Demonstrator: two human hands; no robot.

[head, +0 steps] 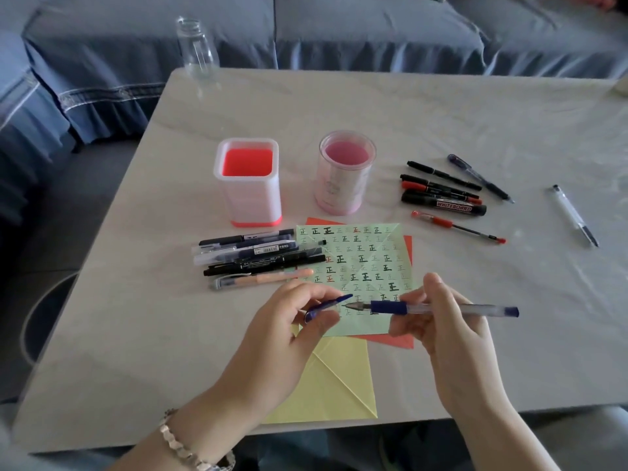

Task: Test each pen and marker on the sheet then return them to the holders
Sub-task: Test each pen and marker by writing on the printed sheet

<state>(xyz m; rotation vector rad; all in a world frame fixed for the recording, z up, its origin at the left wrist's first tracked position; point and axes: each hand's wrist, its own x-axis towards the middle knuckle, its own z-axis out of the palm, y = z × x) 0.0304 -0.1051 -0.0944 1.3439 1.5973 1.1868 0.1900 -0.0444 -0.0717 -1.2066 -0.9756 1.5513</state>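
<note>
My right hand (pixel 445 321) grips a blue gel pen (pixel 438 307), its bare tip pointing left over the green test sheet (pixel 356 266), which is covered with written marks. My left hand (pixel 289 321) pinches the pen's blue cap (pixel 326 305) just left of the tip; cap and tip are apart. A square white-and-red holder (pixel 249 185) and a round pink holder (pixel 343 171) stand behind the sheet, both without pens. Several pens and markers (pixel 251 258) lie left of the sheet. More markers and pens (pixel 445 195) lie at the right.
A clear pen (pixel 574 215) lies alone far right. A red pen (pixel 458 227) lies near the markers. Orange paper (pixel 394 339) and yellow paper (pixel 339 382) lie under the green sheet. A clear bottle (pixel 197 49) stands at the table's far left edge, a blue sofa behind.
</note>
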